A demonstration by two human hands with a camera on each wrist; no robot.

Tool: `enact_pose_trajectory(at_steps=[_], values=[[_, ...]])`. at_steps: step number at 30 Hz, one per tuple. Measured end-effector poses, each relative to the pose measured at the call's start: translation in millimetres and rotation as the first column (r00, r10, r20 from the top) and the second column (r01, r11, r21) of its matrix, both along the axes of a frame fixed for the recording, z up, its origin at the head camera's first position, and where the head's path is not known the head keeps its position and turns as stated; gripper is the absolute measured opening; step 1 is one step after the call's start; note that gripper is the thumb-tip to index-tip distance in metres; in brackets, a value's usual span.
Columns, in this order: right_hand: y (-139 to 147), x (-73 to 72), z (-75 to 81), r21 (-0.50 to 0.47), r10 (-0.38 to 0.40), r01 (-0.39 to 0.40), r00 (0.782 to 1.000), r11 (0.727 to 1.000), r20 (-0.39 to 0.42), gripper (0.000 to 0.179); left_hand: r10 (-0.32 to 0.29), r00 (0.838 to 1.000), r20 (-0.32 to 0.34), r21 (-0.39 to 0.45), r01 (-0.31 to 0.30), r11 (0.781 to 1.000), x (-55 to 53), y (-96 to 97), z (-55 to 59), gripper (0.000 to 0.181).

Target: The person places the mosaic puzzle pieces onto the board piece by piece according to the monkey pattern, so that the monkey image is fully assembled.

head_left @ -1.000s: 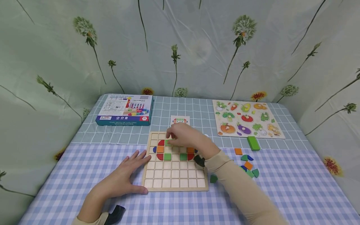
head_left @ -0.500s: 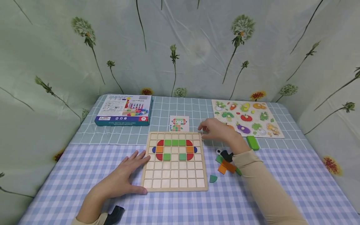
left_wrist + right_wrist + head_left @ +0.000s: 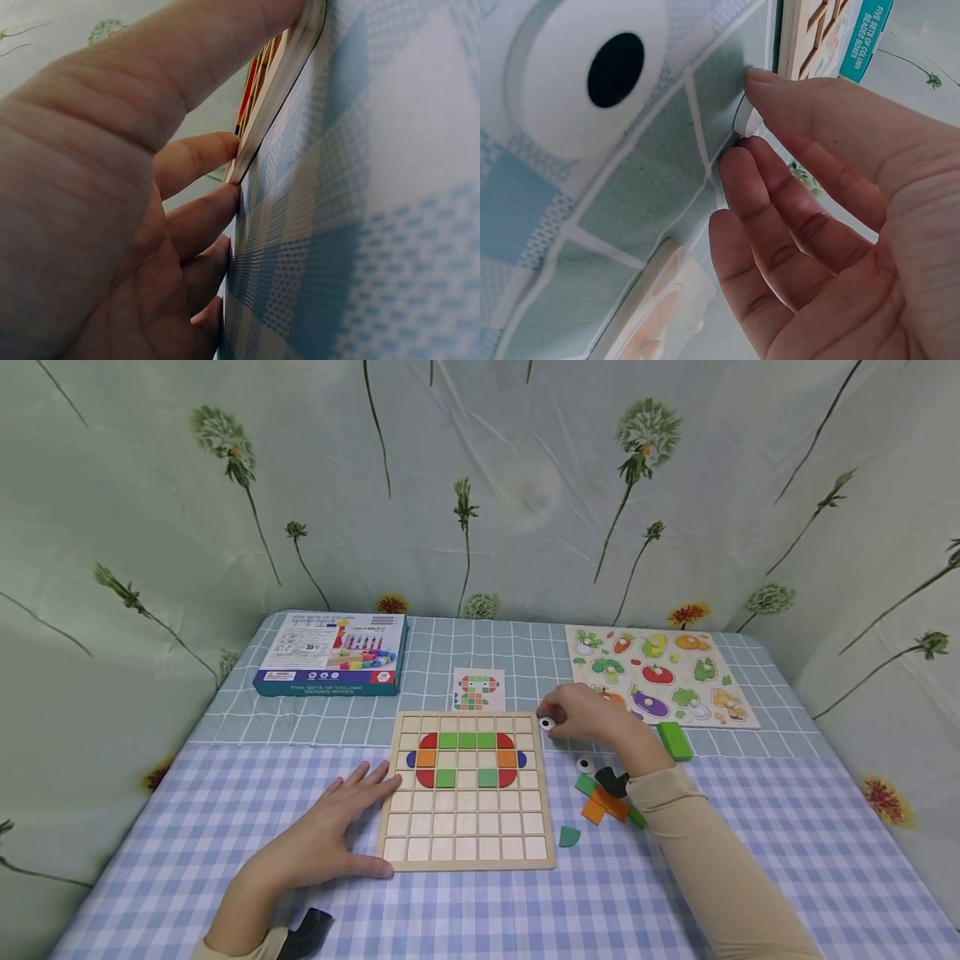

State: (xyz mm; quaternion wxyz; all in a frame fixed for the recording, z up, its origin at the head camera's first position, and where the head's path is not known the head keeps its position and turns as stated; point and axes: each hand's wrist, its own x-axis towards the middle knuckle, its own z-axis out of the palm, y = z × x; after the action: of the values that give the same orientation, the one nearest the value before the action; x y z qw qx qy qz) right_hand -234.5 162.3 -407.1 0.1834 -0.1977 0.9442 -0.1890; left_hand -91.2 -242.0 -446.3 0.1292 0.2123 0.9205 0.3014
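Note:
My left hand (image 3: 333, 827) rests at the left edge of a wooden grid board (image 3: 467, 847), fingers spread, thumb near its front corner. In the left wrist view the thumb and fingertips (image 3: 225, 142) touch the board's side. Red quarter-rounds, orange and green squares and blue half-rounds form a figure in the upper grid; three green squares (image 3: 467, 740) make its top row. By the board's upper right corner my right hand (image 3: 585, 714) pinches a white eye disc (image 3: 547, 724) between thumb and fingers, low over the cloth. A second eye disc (image 3: 584, 765) lies below that hand.
A pattern card (image 3: 478, 687) lies behind the board. Loose orange and green pieces (image 3: 600, 804) sit beneath the right forearm, a green quarter-round (image 3: 569, 837) beside the board. Further back are a vegetable puzzle (image 3: 660, 677), a green block (image 3: 675, 742) and a printed box (image 3: 330, 653).
My right hand has moved right from the board's top row, uncovering the green squares there, and now has hold of an eye disc. The left hand has stayed at the board's edge.

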Motion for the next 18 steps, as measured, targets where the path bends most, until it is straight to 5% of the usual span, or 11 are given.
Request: enact_pose_trajectory(at_steps=[18], values=[[2.2,0.1,-3.6,-0.024,-0.003,0.002,1.0,1.0,-0.021,0.022,0.007,1.0,0.013,-0.013,-0.007,1.0,-0.8,0.0,-0.2,0.117]])
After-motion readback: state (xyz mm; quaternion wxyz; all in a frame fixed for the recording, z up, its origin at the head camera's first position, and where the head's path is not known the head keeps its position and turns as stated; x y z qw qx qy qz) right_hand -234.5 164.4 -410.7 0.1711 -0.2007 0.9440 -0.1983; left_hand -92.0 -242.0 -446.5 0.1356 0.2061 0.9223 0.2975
